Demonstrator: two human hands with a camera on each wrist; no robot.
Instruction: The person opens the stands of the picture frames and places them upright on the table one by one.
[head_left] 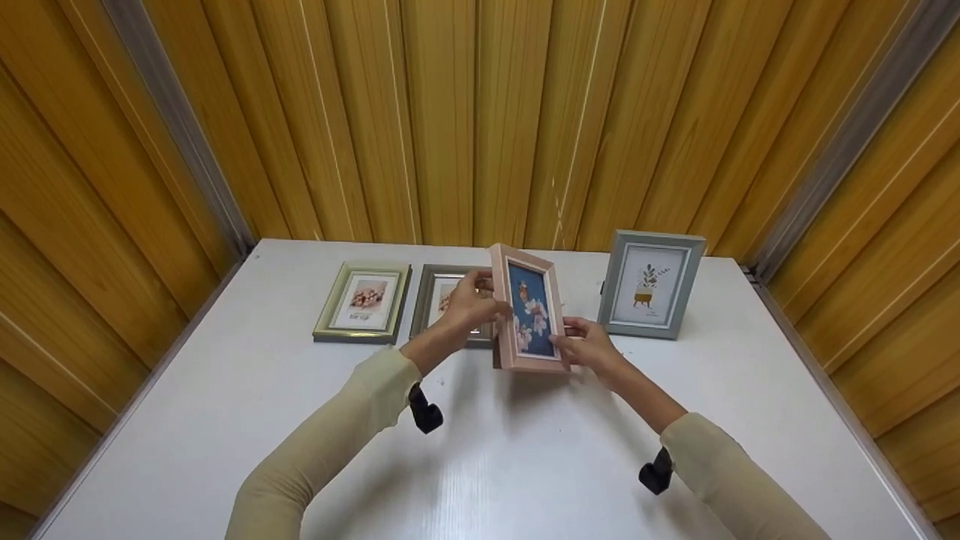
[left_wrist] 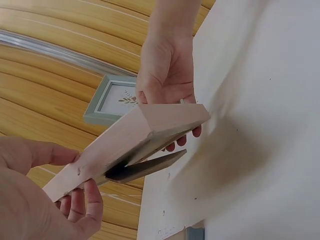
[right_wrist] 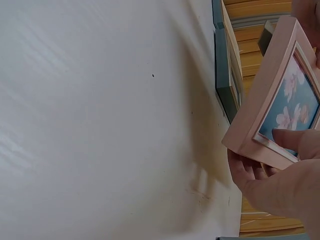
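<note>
Both hands hold a pink photo frame [head_left: 505, 322] upright above the white table, its blue picture with pale flowers turned to the right. On the frame's left side, the left hand [head_left: 469, 306] grips with the thumb in front and fingers behind. Lower on the opposite side, the right hand [head_left: 589, 345] pinches the edge, its thumb [right_wrist: 290, 139] over the picture's corner and its fingers behind. In the left wrist view, a stand leg [left_wrist: 147, 167] juts out from the back of the frame. Partly hidden behind the left hand lies a grey-brown photo frame [head_left: 426, 300].
A pale green-gold photo frame [head_left: 337, 304] lies on the table [head_left: 480, 465] at left. Toward the right stands a grey-green photo frame [head_left: 611, 289] with a plant picture. Yellow wood-look panels [head_left: 442, 112] wall the back and sides.
</note>
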